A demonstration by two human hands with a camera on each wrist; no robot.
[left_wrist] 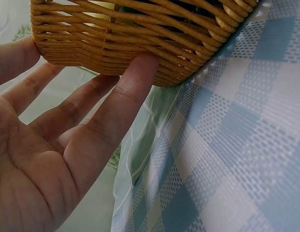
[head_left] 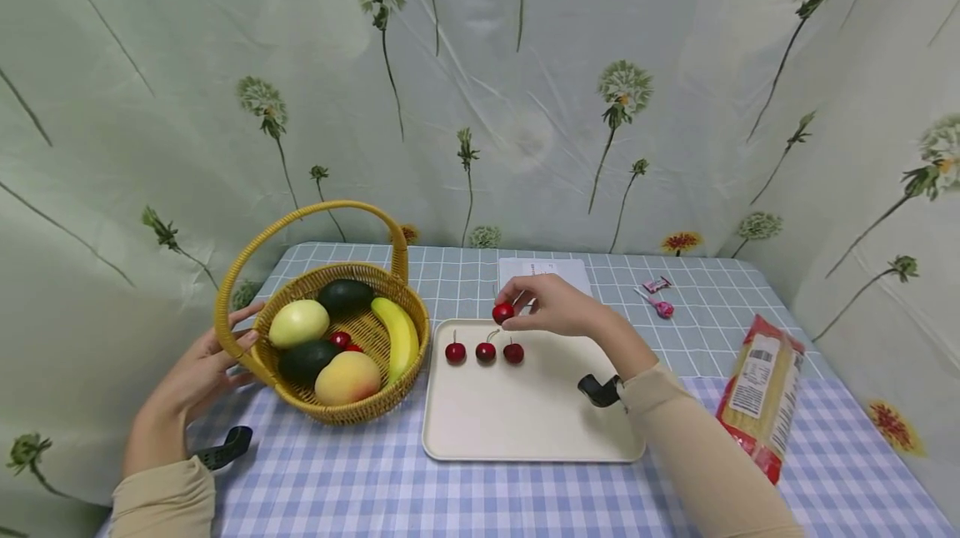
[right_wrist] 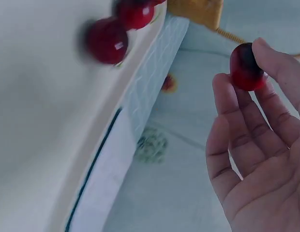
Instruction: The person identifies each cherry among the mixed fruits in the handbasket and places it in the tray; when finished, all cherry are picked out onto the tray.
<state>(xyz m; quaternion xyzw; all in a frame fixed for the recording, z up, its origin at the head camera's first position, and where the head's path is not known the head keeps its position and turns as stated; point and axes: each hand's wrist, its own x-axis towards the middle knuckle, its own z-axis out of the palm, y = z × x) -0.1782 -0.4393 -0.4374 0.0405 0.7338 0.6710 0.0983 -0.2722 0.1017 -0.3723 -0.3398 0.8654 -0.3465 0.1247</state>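
My right hand (head_left: 551,305) pinches a red cherry (head_left: 503,313) between thumb and fingertips, above the far edge of a cream tray (head_left: 540,421). In the right wrist view the same cherry (right_wrist: 247,67) shows dark on one side. Three cherries with stems lie in a row on the tray, the nearest to the hand being the right-hand cherry (head_left: 513,353). My left hand (head_left: 198,371) rests extended fingers against the left side of a yellow wicker basket (head_left: 341,415); the left wrist view shows fingertips touching its weave (left_wrist: 111,53).
Inside the basket lie a banana (head_left: 397,338), a peach (head_left: 348,378), a pale green fruit (head_left: 299,323), two dark green fruits and some red cherries (head_left: 341,340). A red-and-clear package (head_left: 761,396) lies right, a lollipop (head_left: 663,308) and wrapped candy (head_left: 657,284) farther back. White paper (head_left: 558,270) sits behind the tray.
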